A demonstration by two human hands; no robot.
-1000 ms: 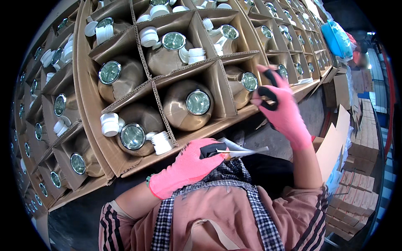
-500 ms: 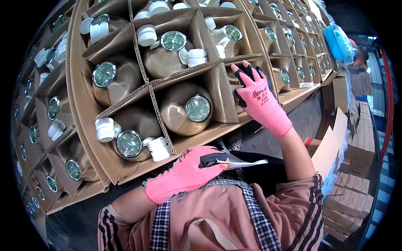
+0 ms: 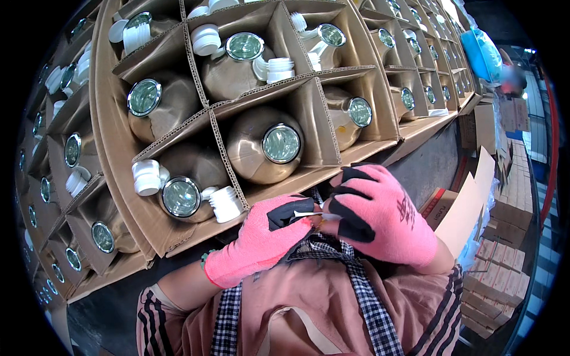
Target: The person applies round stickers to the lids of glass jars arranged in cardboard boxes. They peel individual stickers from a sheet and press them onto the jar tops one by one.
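In front of my chest, my left hand (image 3: 261, 237), in a pink glove with black-coated fingers, pinches a thin white strip (image 3: 306, 214), perhaps a strip of labels. My right hand (image 3: 383, 216), gloved the same way, has its bent fingers together at the strip's other end and partly covers it. Some fingertips poke bare out of the gloves. Just beyond my hands is a divided cardboard box (image 3: 196, 240) of gold, rounded flasks with silver-rimmed mouths. The nearest ones are a middle flask (image 3: 246, 151), a right flask (image 3: 338, 127) and a left flask (image 3: 199, 160).
White threaded plastic pieces (image 3: 225, 204) and white caps (image 3: 146, 178) lie beside several flasks. Another box of flasks (image 3: 83, 231) stands at the left. Flattened cardboard (image 3: 469, 219) and stacked cartons (image 3: 496, 267) are at the right. A blue plastic bag (image 3: 480, 56) sits farther back.
My right hand has come back from the right flask's compartment to the strip, its fingers now closing there. The right flask shows now. My left hand stays in place with the strip.
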